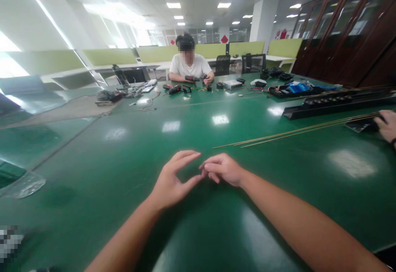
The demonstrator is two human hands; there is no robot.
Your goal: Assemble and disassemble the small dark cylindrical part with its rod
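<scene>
My left hand (173, 179) hovers over the green table (130, 160), thumb and fingers spread apart with nothing between them. Beside it, my right hand (224, 169) is closed in a pinch, its fingertips close to the left thumb. A tiny dark speck shows at the right fingertips, too small to name. Beyond my right hand, thin brass-coloured rods (278, 134) lie across the table toward the right.
At the right edge another person's hand (387, 125) rests by a black metal piece (360, 124). Long black channels (328, 103) lie behind. Across the table a person in a white shirt (190, 63) handles a drill (192, 79). Tools and small boxes (232, 84) line the far side.
</scene>
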